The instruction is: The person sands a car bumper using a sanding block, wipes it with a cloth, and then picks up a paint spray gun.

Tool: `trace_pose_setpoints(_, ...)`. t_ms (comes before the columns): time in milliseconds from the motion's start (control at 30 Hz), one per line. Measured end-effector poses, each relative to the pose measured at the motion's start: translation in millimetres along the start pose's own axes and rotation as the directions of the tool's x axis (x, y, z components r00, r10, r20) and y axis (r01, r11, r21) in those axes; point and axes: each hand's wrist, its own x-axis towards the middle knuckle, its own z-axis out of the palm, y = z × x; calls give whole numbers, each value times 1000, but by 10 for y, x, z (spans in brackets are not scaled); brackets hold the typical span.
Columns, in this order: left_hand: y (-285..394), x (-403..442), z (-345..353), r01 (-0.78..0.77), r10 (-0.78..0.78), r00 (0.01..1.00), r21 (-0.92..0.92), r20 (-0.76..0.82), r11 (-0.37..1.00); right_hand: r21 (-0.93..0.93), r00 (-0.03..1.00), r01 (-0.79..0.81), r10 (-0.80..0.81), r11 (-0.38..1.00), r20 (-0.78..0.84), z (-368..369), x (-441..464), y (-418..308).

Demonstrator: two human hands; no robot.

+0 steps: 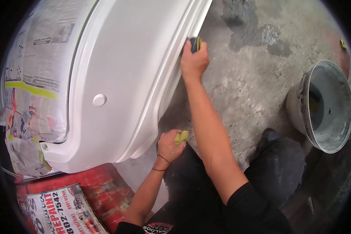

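Note:
A white car body panel (117, 74) with a round cap fills the upper left. My right hand (195, 60) is closed around a dark sanding block (194, 45) with a yellowish side, at the panel's lower right edge. Beneath the panel's lower edge, my left hand (170, 146) grips a crumpled yellow-green cloth (181, 137), part of it sticking out past the fingers.
Masking newspaper (43, 62) with yellow-green tape covers the car at the left. A large bucket (304, 105) with a little liquid stands at the right on the concrete floor (238, 82). A printed sign (66, 210) lies on a red surface (109, 191) at the lower left.

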Motion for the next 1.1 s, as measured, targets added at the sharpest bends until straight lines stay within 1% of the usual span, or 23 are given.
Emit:
trace_pose_setpoints(100, -43, 76, 94, -35, 35, 999, -16, -14, 999, 18, 999, 5, -6, 1000, 51, -171, -684, 129)
trace_pose_setpoints(200, 12, 148, 132, -74, 73, 997, -39, -17, 997, 88, 993, -99, 92, 991, 75, -280, -935, 3)
trace_pose_setpoints(300, 20, 131, 114, -71, 71, 998, -31, -2, 997, 70, 977, -187, 178, 980, 119, -210, -211, -172)
trace_pose_setpoints(400, 73, 144, 91, -33, 34, 998, -10, 54, 999, 178, 991, -135, 130, 975, 39, -287, 462, -192)
trace_pose_setpoints(433, 93, 176, 87, -19, 19, 997, 1, 72, 1000, 292, 986, -160, 169, 943, -7, -456, 635, -238)
trace_pose_setpoints(467, 142, 209, 98, -49, 50, 997, -21, 54, 999, 408, 976, -177, 213, 896, -45, -692, 743, -266)
trace_pose_setpoints(500, 177, 269, 143, -88, 90, 995, -50, 43, 995, 545, 948, -282, 316, 789, 34, -1188, 689, -682)
trace_pose_setpoints(533, 208, 312, 196, -125, 128, 991, -70, 41, 990, 603, 932, -289, 363, 744, 0, -1647, 662, -984)
trace_pose_setpoints(567, 245, 361, 223, -159, 163, 986, -86, 42, 984, 779, 955, -121, 286, 615, -77, -1992, 764, -896)
trace_pose_setpoints(600, 324, 426, 207, -179, 189, 979, -112, 79, 977, 933, 970, 45, 209, 357, -127, -2396, 793, -927)
trace_pose_setpoints(633, 350, 441, 227, -160, 174, 980, -136, 97, 978, 979, 969, 193, 145, 58, -200, -2713, 744, -1019)
trace_pose_setpoints(700, 406, 569, 345, -130, 155, 981, -195, 119, 972, 979, 968, 200, 161, -32, -192, -2946, 619, -1140)
trace_pose_setpoints(733, 451, 672, 420, -41, 77, 993, -346, 89, 937, 976, 968, 201, 166, -78, -186, -3031, 570, -1167)
trace_pose_setpoints(767, 501, 825, 501, 42, -6, 997, -491, 74, 870, 995, 990, 100, 95, 3, -100, -3008, 555, -1031)
trace_pose_setpoints(800, 563, 990, 534, 120, -90, 993, -625, 79, 771, 995, 999, 5, 34, 96, -8, -2911, 544, -755)
trace_pose_setpoints(833, 780, 1183, 407, 311, -201, 950, -796, 239, 520, 857, 997, 40, -76, 514, -1, -2711, 460, -520)
trace_pose_setpoints(867, 938, 1392, 391, 243, -191, 965, -876, 177, 417, 613, 995, -40, -24, 789, 96, -2579, 316, -610)
trace_pose_setpoints(900, 1218, 1598, 260, 217, -156, 972, -929, 176, 300, 471, 976, -4, -100, 882, 196, -2425, 195, -540)
trace_pose_setpoints(933, 1315, 1807, 230, 227, -32, 974, -958, 225, 176, 368, 948, 58, -167, 928, 271, -2208, 68, -345)
trace_pose_setpoints(967, 1462, 1953, 201, 252, 55, 964, -958, 261, 139, 265, 909, 130, -222, 956, 354, -2037, 12, -149)
trace_pose_setpoints(1033, 1721, 2059, 160, 315, 228, 918, -946, 324, 76, 311, 968, -3, -76, 950, 241, -1925, 72, 24)
trace_pose_setpoints(1067, 1683, 1993, 155, 298, 270, 902, -938, 336, 175, 338, 981, -72, 5, 938, 196, -1886, 97, 80)
trace_pose_setpoints(1100, 1590, 1860, 176, 274, 304, 885, -922, 353, 272, 459, 974, -201, 129, 866, 185, -1893, 164, 71)
